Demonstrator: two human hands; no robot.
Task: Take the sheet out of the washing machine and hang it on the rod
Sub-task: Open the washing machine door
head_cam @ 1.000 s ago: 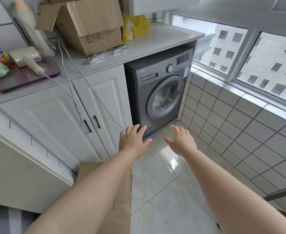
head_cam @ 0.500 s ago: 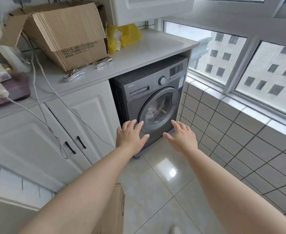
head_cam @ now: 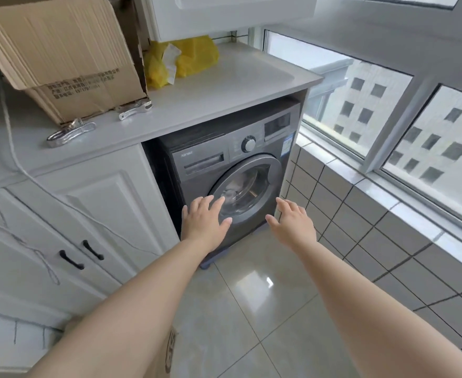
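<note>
The dark grey front-loading washing machine (head_cam: 232, 170), set under the pale worktop (head_cam: 224, 85) at the centre of the frame, has its round glass door (head_cam: 247, 186) closed, so the sheet, if it is there, lies behind that glass. Through the pane only pale glints and reflections show; no cloth can be made out for certain. A washed sheet is likely to be soft, limp and heavy with damp, prone to twist into a rope and snag on the drum rim. It would be best gathered in a bunch at one end and drawn out hand over hand, then held by an edge for spreading.

The left hand (head_cam: 204, 223) and the right hand (head_cam: 292, 223) reach toward the lower part of the door, fingers (head_cam: 213, 205) spread and straight, holding nothing. Whether the left fingertips touch the door or hover just before it cannot be told.

The door's catch is not clear. No rod appears anywhere in the frame. At upper left the brown cardboard box (head_cam: 60, 53) is cut off by the edge, and the crumpled yellow plastic bag (head_cam: 180, 61) beside it hides its contents.
</note>
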